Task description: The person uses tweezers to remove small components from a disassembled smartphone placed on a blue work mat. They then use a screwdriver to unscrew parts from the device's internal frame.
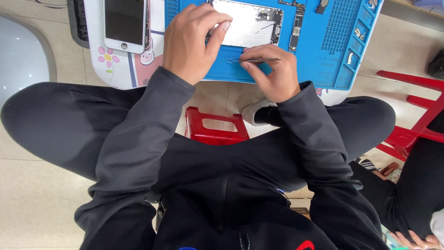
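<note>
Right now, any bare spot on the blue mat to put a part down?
Bare strip along the blue mat's near edge, between the right hand holding tweezers and the small-parts trays on its right. Crowded: mat centre, where the left hand pins the opened phone shell; the white phone fills the table's left.

The left hand (192, 41) covers the near left corner of the opened phone body (249, 23), whose top edge is cut off by the frame. The white phone screen (125, 23) and blue repair mat (323, 55) also run past the top edge. Small parts (358, 33) in the mat's tray slots are too tiny to identify.
</note>
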